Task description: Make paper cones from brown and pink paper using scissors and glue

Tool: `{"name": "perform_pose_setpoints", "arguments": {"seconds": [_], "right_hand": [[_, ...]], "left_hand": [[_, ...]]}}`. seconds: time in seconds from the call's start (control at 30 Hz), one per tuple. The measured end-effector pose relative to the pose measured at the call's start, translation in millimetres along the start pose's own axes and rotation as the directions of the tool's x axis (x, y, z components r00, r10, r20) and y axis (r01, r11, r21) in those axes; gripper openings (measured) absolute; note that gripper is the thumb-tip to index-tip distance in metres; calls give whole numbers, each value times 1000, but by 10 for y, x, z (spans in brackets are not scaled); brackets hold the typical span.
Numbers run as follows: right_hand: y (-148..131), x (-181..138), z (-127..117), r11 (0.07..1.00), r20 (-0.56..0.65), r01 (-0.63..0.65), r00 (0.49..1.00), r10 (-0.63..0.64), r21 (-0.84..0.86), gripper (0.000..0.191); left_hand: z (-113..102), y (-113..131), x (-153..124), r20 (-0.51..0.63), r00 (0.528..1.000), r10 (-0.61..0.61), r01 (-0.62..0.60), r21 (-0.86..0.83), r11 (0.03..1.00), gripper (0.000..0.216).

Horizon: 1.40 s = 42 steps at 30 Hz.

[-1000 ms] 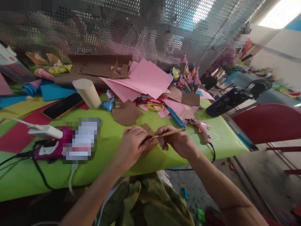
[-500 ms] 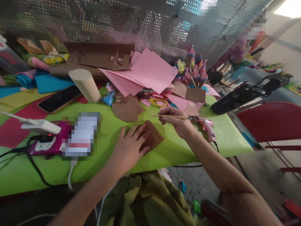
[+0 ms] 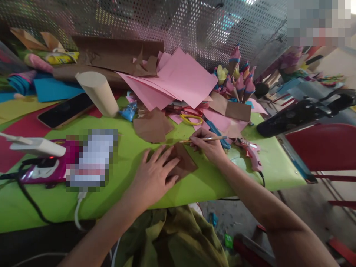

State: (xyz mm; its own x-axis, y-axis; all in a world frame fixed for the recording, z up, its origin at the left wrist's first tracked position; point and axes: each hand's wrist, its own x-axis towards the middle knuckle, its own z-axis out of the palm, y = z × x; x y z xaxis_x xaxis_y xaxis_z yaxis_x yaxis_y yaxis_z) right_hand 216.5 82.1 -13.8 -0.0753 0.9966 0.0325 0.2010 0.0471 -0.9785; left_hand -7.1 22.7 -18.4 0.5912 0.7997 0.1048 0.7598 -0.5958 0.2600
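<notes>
Shows a lime-green tabletop strewn with craft paper and backed by a perforated metal screen. Sets a fan of pink sheets at the middle rear, with a cream cardboard tube tilted to their left and a dark phone lying face up just beside that tube. Includes a loose brown scrap in front of the pink sheets, yellow scissors half buried under paper, a cluster of paper cones at the right rear, a pink glue gun near the right edge with its cord running off the table, and a white charger at the far left. Places a red chair beyond the right end of the table. Presses the left hand palm down, fingers spread wide and flat, on the left part of a brown paper piece lying on the green surface near the front edge, between the two hands. Pinches a thin wooden stick in the right hand, fingers closed narrowly around its middle, the stick held nearly level above the far corner of the brown paper piece, its left end close to that corner; contact between stick and paper cannot be told.
</notes>
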Motion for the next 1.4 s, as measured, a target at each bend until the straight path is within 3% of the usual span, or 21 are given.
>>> {"name": "perform_pose_setpoints", "arguments": {"seconds": [0.67,1.4], "right_hand": [[-76,-30,-8,995,34,1,999,2,-96,16],[-208,-371,-175,979,63,-139,987,149,-146,13]], "left_hand": [[12,-3,-16,-2,1000,-8,8,-2,1000,44],[-31,-7,10,61,998,-5,3,43,999,48]]}}
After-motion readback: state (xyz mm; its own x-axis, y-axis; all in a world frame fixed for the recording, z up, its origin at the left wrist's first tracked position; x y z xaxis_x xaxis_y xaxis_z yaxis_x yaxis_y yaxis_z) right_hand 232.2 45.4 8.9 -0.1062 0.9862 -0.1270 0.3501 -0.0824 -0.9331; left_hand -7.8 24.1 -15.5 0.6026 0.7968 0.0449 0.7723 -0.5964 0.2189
